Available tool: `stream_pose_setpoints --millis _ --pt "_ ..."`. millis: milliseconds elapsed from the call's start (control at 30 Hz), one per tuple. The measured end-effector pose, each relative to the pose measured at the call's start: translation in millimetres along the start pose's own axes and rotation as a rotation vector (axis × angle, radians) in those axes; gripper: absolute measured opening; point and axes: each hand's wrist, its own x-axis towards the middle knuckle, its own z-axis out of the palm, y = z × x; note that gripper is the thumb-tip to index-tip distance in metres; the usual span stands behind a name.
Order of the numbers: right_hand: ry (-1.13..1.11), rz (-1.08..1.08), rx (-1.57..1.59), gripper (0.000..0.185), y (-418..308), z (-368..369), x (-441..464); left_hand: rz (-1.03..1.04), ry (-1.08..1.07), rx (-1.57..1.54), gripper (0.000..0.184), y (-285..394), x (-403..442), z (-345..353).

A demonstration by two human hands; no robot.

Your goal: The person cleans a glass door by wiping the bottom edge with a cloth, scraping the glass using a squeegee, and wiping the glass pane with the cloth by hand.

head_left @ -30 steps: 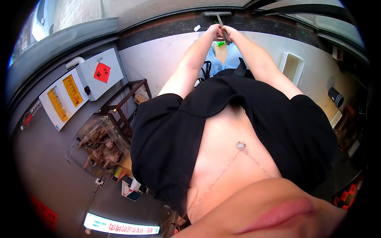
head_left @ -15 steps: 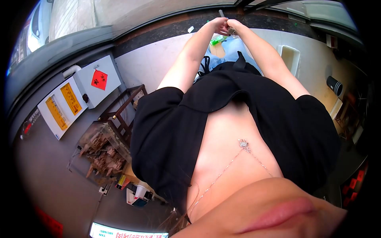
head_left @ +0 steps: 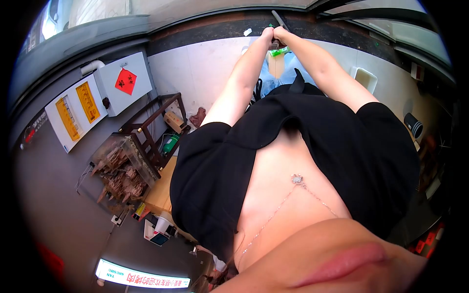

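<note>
At the top of the head view, both arms reach out and the hands meet close together. My left hand (head_left: 266, 34) looks closed, fingers curled out of sight. My right hand (head_left: 280, 33) is also closed, pressed against the left one. Below the knuckles a small dark, brownish item (head_left: 274, 45) shows; what exactly the fingers grip is too small to tell. Right under it is a bright green piece (head_left: 279, 52), above a cream-coloured panel (head_left: 276, 66) and light blue plastic (head_left: 292, 67). A grey rod (head_left: 278, 18) lies just beyond the hands.
A white tray (head_left: 365, 80) and a dark striped cup (head_left: 413, 125) stand to the right. On the left are a white wall box (head_left: 139, 93), a dark wooden frame (head_left: 146, 128) and a clear tank (head_left: 127, 168) with brown pieces. A white packet (head_left: 247, 32) lies on the dark ledge.
The view has shifted, so the surroundings sit further right near the hands. The hands have drawn closer together, their fingers now more hidden. More of the green piece and the grey rod shows.
</note>
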Motion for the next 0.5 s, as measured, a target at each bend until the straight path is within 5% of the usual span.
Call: stream_pose_setpoints --millis 100,200,433,500 --pt "-0.073 -0.058 -0.069 0.016 -7.0 12.2 -6.2 0.14 0.121 -0.026 0.032 -4.6 -19.4 -4.2" --pt "-0.14 -0.11 -0.136 0.015 -12.8 23.5 -14.2 -0.078 -0.088 -0.27 0.031 -3.1 -12.2 -27.2" --pt "-0.223 -0.194 -0.26 0.015 -24.0 28.9 -23.6 -0.099 -0.008 -0.372 0.032 9.8 -46.2 -25.5" --pt "-0.222 -0.215 -0.305 0.015 -25.4 22.0 -22.5 -0.175 -0.152 -0.294 0.031 18.3 -32.4 -31.8"
